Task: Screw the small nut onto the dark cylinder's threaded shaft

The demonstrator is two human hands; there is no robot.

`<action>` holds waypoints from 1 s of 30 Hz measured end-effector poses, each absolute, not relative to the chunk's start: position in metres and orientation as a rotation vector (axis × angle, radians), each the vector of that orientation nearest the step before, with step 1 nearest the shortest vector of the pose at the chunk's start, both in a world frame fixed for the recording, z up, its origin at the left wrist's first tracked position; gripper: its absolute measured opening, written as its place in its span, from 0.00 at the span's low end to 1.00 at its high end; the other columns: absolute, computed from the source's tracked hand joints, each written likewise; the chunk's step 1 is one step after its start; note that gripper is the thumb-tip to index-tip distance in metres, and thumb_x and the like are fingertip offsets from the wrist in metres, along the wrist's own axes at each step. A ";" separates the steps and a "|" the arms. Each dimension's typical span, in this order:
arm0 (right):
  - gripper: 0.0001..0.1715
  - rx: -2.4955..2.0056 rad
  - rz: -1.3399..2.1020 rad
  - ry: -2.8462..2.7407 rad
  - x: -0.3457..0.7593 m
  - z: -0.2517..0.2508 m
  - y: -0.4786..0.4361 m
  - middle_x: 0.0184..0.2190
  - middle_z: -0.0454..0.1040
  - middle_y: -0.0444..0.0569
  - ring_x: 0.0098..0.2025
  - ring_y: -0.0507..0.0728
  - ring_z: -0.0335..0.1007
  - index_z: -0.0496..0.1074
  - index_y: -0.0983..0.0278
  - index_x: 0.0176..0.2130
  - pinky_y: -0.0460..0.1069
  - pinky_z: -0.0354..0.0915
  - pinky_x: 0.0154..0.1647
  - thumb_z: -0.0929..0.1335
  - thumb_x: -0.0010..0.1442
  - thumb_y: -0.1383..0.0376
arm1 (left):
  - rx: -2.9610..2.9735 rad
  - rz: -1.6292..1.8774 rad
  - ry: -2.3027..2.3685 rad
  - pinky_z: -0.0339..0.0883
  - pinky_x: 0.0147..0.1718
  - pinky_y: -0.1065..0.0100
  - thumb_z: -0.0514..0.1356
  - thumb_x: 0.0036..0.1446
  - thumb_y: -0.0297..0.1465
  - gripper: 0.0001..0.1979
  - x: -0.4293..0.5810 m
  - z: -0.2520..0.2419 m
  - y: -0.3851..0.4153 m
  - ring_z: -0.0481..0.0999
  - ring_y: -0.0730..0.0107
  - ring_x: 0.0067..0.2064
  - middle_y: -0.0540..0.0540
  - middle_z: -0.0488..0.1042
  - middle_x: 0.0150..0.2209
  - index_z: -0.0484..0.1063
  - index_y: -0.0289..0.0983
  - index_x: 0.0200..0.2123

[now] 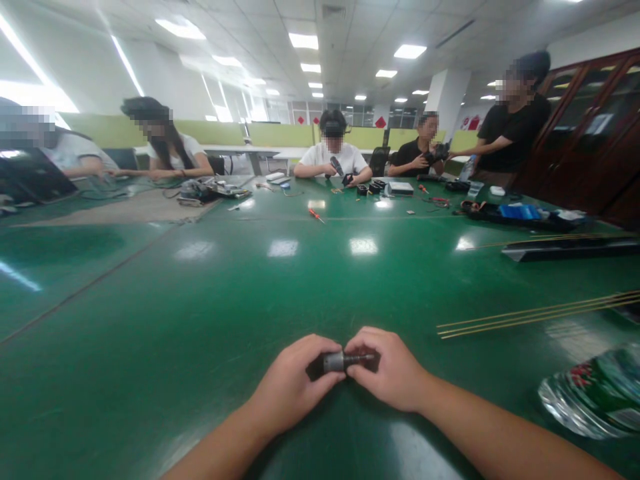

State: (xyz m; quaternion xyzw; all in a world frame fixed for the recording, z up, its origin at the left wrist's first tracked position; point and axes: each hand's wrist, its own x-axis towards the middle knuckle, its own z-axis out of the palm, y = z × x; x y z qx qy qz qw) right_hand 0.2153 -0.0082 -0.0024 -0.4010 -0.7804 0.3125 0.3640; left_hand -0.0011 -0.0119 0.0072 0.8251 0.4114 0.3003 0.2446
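Observation:
Both my hands meet just above the green table [200, 300] near its front edge. My left hand [293, 383] is closed round the grey, thicker end of a small metal cylindrical part [340, 361]. My right hand [387, 370] pinches the darker, thinner end of the same part. The part lies level between my fingertips. What lies under my fingers is hidden.
Thin brass rods [540, 313] lie to the right, a clear plastic bag [595, 393] at the front right. A red screwdriver [316, 215] lies mid-table. Black trays and a blue box [520, 212] sit at the right. Several people work at the far side.

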 end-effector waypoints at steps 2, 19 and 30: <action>0.10 -1.034 0.796 -2.006 0.215 -0.002 -0.008 0.31 0.74 0.44 0.33 0.53 0.70 0.76 0.63 0.36 0.47 0.61 0.34 0.71 0.51 0.73 | 2.254 0.825 1.126 0.69 0.44 0.64 0.64 0.57 0.30 0.10 -0.001 0.006 -0.011 0.77 0.64 0.42 0.47 0.78 0.41 0.73 0.41 0.43; 0.07 -1.069 0.819 -1.976 0.215 -0.002 -0.007 0.29 0.77 0.45 0.32 0.54 0.72 0.78 0.63 0.34 0.47 0.62 0.34 0.73 0.50 0.71 | 2.282 0.876 1.099 0.70 0.44 0.65 0.64 0.59 0.29 0.10 -0.001 0.004 -0.013 0.77 0.66 0.43 0.47 0.77 0.41 0.72 0.42 0.45; 0.07 -1.071 0.815 -1.969 0.216 -0.002 -0.008 0.28 0.76 0.45 0.30 0.53 0.71 0.78 0.63 0.33 0.46 0.62 0.33 0.73 0.51 0.71 | 2.314 0.903 1.079 0.70 0.44 0.66 0.64 0.58 0.27 0.11 -0.003 0.002 -0.014 0.76 0.66 0.43 0.47 0.77 0.42 0.72 0.41 0.45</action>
